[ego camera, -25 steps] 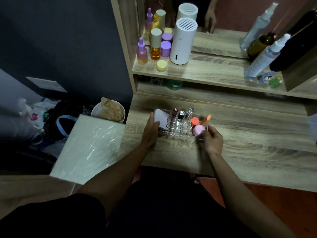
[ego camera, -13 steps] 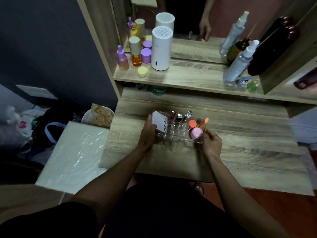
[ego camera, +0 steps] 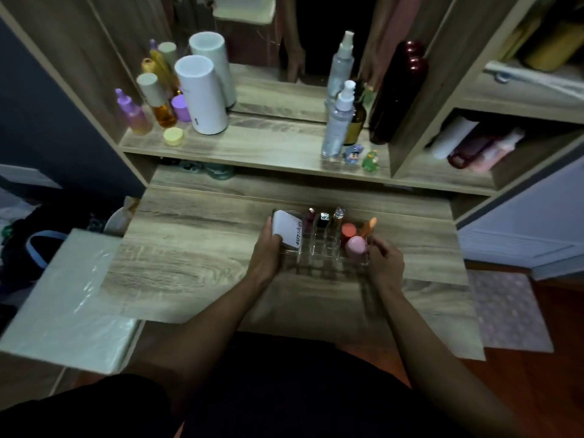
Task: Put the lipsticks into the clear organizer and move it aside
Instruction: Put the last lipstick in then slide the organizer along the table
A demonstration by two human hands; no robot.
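The clear organizer sits on the wooden bench, toward its middle and a little nearer the back edge than the front. The left hand is clamped on the organizer's left end, with the thumb up against a white box that stands tilted in the left compartment. The right hand grips the right end, fingers curled against the clear wall.

Three lipsticks stand upright in the back row of small slots, side by side: a dark red one on the left, a black-and-silver one in the middle, a silvery one on the right. In the right-hand section a pink egg-shaped sponge lies at the front, touching a round orange cap just behind it, and a slim orange-tipped stick leans out toward the right. The picture is dim and slightly blurred, so it is hard to say whether the organizer rests flat or is raised a touch off the wood.

On the shelf above stand a white cylinder among small purple and amber bottles at the left, and a spray bottle at the right.
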